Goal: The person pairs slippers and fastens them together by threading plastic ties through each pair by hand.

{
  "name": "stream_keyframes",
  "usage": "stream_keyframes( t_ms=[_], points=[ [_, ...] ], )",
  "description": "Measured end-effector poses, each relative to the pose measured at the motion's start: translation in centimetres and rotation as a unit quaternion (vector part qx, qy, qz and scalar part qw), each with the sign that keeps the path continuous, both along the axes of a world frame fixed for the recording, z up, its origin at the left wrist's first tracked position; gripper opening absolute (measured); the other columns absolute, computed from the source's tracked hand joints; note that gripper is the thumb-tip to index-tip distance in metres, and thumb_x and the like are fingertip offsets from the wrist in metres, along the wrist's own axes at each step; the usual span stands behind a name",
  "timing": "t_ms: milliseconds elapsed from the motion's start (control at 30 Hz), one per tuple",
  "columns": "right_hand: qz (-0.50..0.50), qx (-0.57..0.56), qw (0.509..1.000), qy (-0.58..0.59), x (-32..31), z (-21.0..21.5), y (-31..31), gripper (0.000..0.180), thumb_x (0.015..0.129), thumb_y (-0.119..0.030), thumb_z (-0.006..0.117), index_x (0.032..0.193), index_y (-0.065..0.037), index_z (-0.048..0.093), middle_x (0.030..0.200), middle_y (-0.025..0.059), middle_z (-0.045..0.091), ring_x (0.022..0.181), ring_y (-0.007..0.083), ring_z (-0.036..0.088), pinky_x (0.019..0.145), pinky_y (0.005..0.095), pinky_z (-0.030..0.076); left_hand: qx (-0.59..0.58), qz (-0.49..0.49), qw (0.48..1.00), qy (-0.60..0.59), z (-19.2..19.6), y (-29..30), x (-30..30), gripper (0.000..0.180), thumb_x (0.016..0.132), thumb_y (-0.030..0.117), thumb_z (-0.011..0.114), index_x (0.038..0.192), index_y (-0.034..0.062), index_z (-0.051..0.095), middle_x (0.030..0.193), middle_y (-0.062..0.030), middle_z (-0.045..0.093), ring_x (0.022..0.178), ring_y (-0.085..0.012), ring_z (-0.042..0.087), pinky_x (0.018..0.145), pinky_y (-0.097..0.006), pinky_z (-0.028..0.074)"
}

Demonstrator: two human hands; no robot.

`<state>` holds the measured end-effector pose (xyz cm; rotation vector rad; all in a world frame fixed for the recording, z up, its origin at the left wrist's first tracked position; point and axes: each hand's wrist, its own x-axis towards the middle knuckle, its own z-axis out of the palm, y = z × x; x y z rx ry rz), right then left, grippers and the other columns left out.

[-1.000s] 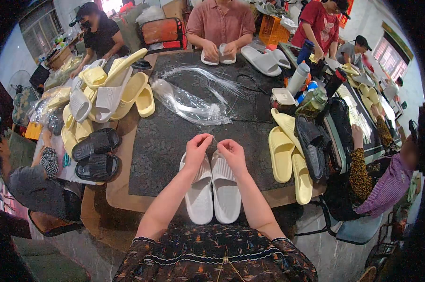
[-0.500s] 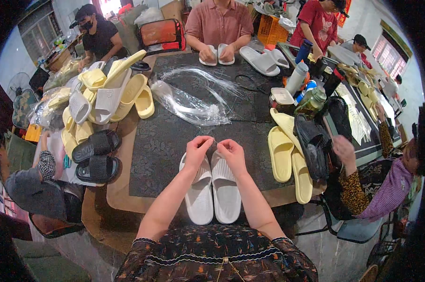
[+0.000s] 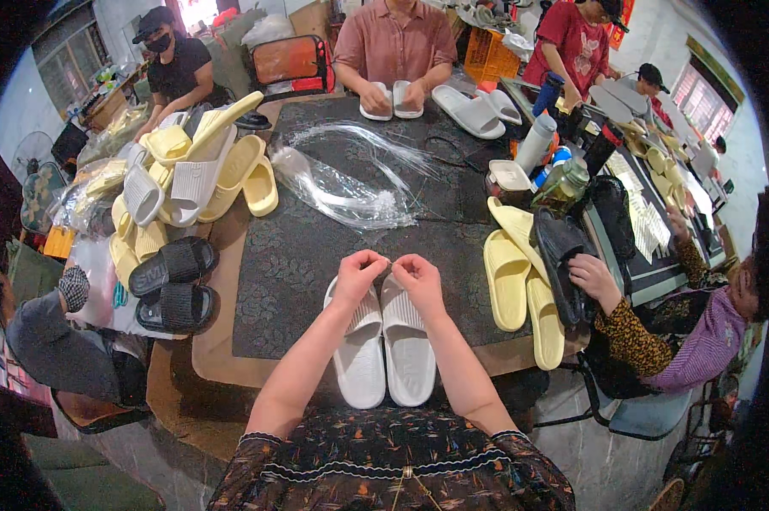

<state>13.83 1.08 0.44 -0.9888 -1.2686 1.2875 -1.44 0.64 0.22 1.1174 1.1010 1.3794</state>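
Pair of white slippers (image 3: 383, 345) at lower centre of frame, laid side by side and touching on the dark worktop (image 3: 299, 255), toes pointing toward the upper edge; so placed, presumably, to keep the two matched and their straps level. Left hand (image 3: 358, 274) and right hand (image 3: 417, 279) just above the strap ends, fingertips pinched closed and nearly meeting over the gap between the slippers. Something small apparently gripped between them; too fine to identify. Position over the inner edges suggests joining or tagging of the pair, as a judgement only.

Clear plastic bags (image 3: 342, 183) spread loose at upper centre, within reach. Yellow slippers (image 3: 514, 277) lined at right of centre, next to black slippers (image 3: 561, 264) under another person's hand (image 3: 593, 277). Mixed heap of yellow and grey slippers (image 3: 188, 166) at upper left, stacked at angles, unsorted by appearance. Pair of black slippers (image 3: 171, 285) at left edge, flat on a clear sheet. Second pair of white slippers (image 3: 390, 100) at top centre under the hands of a person in a pink shirt, held likewise side by side. Bottles and a lidded tub (image 3: 510, 179) at upper right, clear of the work area.
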Motion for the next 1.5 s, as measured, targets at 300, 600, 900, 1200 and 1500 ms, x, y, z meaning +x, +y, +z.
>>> stream_keyframes(
  t_ms=[300, 600, 900, 1200, 1500],
  points=[
    [0.000, 0.004, 1.000, -0.025, -0.2, 0.3, 0.1, 0.007, 0.084, -0.011, 0.065, 0.084, -0.004, 0.063, 0.073, -0.0054, 0.058, 0.064, 0.0015, 0.048, 0.057, 0.0187, 0.040, -0.030, -0.024, 0.999, 0.026, 1.3, -0.3, -0.1, 0.010, 0.080, 0.012, 0.066, 0.078, 0.0023, 0.065, 0.071, 0.0029, 0.060, 0.066, -0.0040, 0.050, 0.060, -0.020, 0.041],
    [-0.017, 0.017, 0.998, -0.053, 0.0, 0.2, -0.1, 0.007, 0.084, -0.012, 0.065, 0.084, -0.005, 0.063, 0.071, -0.0078, 0.056, 0.063, 0.0001, 0.046, 0.057, 0.0173, 0.038, -0.009, 0.022, 0.995, 0.098, 1.0, -0.6, 0.7, 0.011, 0.080, 0.011, 0.066, 0.079, 0.0002, 0.067, 0.069, 0.0022, 0.061, 0.063, -0.0032, 0.052, 0.058, -0.021, 0.043],
    [-0.019, 0.017, 1.000, -0.013, -0.6, -0.3, 0.3, 0.008, 0.084, -0.011, 0.065, 0.085, -0.003, 0.064, 0.073, -0.0041, 0.060, 0.064, 0.0022, 0.049, 0.058, 0.0193, 0.042, -0.031, 0.043, 0.998, 0.031, 0.2, 0.0, 0.1, 0.010, 0.079, 0.010, 0.067, 0.083, 0.0014, 0.067, 0.074, 0.0029, 0.063, 0.067, -0.0037, 0.053, 0.062, -0.020, 0.044],
    [-0.006, -0.009, 0.999, -0.036, -0.1, -1.7, 0.5, 0.008, 0.086, -0.011, 0.062, 0.086, -0.003, 0.062, 0.073, -0.0049, 0.058, 0.066, 0.0021, 0.050, 0.059, 0.0198, 0.042, -0.054, -0.017, 0.998, 0.010, 0.4, -0.1, 0.2, 0.009, 0.079, 0.009, 0.068, 0.081, 0.0010, 0.067, 0.074, 0.0014, 0.063, 0.067, -0.0048, 0.053, 0.062, -0.021, 0.044],
    [0.014, 0.010, 0.999, -0.027, -0.4, -1.0, -0.2, 0.008, 0.089, -0.011, 0.058, 0.086, -0.003, 0.058, 0.075, -0.0057, 0.055, 0.066, 0.0012, 0.049, 0.059, 0.0182, 0.041, -0.071, -0.038, 0.996, 0.035, 1.3, -0.4, -0.1, 0.009, 0.078, 0.010, 0.068, 0.080, 0.0020, 0.067, 0.073, 0.0013, 0.063, 0.067, -0.0046, 0.053, 0.062, -0.021, 0.044]
  ],
)
